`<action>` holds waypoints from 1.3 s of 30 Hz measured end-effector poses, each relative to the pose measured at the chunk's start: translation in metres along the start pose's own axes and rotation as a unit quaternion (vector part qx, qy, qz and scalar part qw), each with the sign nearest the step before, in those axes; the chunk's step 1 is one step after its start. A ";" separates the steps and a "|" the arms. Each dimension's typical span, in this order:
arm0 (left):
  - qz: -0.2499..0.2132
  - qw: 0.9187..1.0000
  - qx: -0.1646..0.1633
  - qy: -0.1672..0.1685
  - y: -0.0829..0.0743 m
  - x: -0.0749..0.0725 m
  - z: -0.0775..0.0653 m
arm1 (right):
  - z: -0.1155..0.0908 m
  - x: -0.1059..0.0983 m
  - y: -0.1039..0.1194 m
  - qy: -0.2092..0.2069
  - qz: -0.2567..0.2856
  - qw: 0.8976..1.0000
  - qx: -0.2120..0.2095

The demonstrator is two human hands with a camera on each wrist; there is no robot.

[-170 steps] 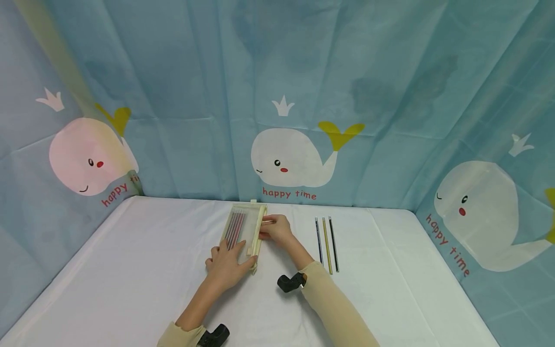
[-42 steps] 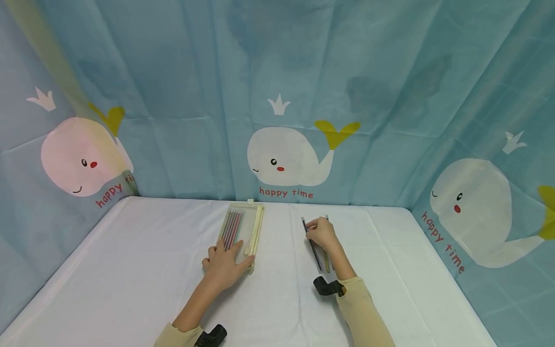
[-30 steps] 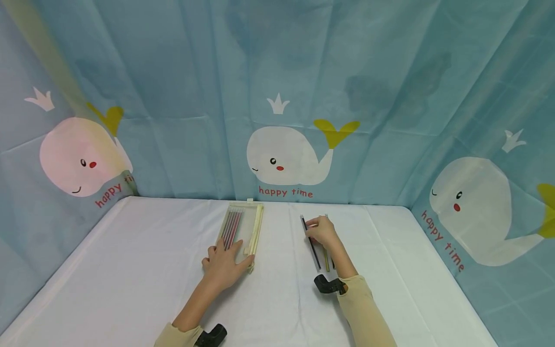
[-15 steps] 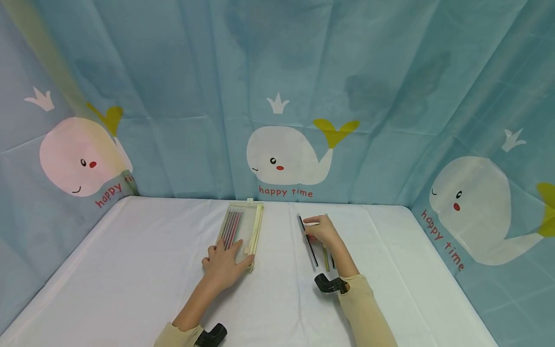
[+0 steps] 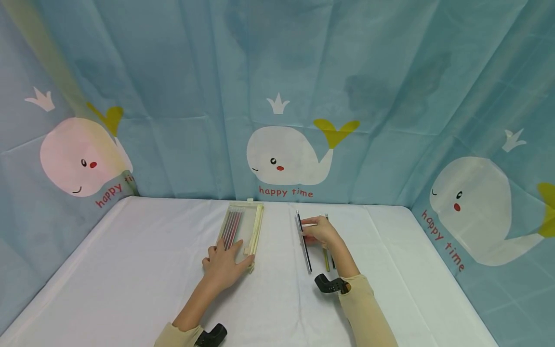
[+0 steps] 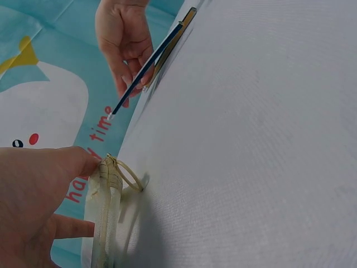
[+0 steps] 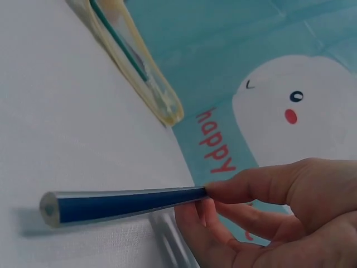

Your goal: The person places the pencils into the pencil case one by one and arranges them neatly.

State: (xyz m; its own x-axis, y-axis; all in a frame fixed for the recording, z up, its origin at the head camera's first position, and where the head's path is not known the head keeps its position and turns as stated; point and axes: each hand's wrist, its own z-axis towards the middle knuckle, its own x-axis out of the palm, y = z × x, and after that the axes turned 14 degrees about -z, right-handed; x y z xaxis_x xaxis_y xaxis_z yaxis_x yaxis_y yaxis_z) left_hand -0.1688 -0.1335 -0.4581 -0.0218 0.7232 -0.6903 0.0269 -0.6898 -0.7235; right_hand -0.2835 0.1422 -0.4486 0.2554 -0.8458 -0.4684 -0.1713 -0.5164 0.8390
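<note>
My right hand (image 5: 322, 232) pinches a dark blue pencil (image 5: 305, 248) with silvery stripes between thumb and fingers. In the right wrist view that pencil (image 7: 128, 205) has its flat, unsharpened end towards the camera, raised over the cloth. A yellow pencil (image 5: 326, 261) and a black pencil (image 5: 333, 262) lie partly hidden under the right hand and wrist. With its fingers spread, my left hand (image 5: 223, 267) rests on a translucent, cream-edged zip pencil case (image 5: 249, 226). Several dark and reddish pencils (image 5: 231, 226) show inside it. A cord loop (image 6: 129, 174) hangs at the case's near end.
A white cloth (image 5: 130, 270) covers the table. Blue curtains (image 5: 182, 144) with printed whales stand behind and along both sides. Each wrist carries a black camera mount (image 5: 329, 283).
The right hand has gone from the case to the loose pencils, picked up the dark blue one and moved it slightly left. The left hand has stayed on the case.
</note>
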 end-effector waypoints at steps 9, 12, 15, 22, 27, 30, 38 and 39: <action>-0.001 1.000 -0.005 0.004 0.000 -0.001 0.000 | 0.000 0.000 0.001 0.019 0.015 1.000 -0.004; -0.004 1.000 -0.004 0.003 -0.001 -0.001 0.000 | 0.000 0.000 0.002 0.022 0.023 0.999 -0.005; -0.006 1.000 -0.002 0.001 -0.002 -0.001 -0.001 | 0.000 0.000 0.002 0.025 0.032 0.999 -0.007; -0.005 1.000 -0.003 0.003 -0.001 -0.001 -0.001 | -0.001 0.002 0.003 0.047 0.047 0.997 -0.025; -0.001 1.000 -0.004 0.004 0.000 0.000 0.000 | -0.004 0.004 0.006 0.055 0.053 0.996 -0.035; 0.000 1.000 -0.004 0.004 0.001 0.000 0.001 | -0.005 0.006 0.007 0.056 0.056 0.996 -0.037; -0.005 1.000 -0.005 0.004 0.000 0.000 0.001 | -0.004 0.013 0.007 0.055 0.070 0.995 -0.046; -0.005 1.000 -0.005 0.003 0.000 0.000 0.000 | -0.003 0.014 0.007 0.054 0.074 0.995 -0.046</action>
State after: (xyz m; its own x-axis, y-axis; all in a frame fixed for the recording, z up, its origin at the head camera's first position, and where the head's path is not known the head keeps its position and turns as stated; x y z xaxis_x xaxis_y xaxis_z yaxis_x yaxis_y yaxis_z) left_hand -0.1692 -0.1338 -0.4582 -0.0161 0.7307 -0.6825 0.0369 -0.6817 -0.7307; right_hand -0.2780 0.1272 -0.4483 0.3357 -0.8896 -0.3096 -0.1283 -0.3688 0.9206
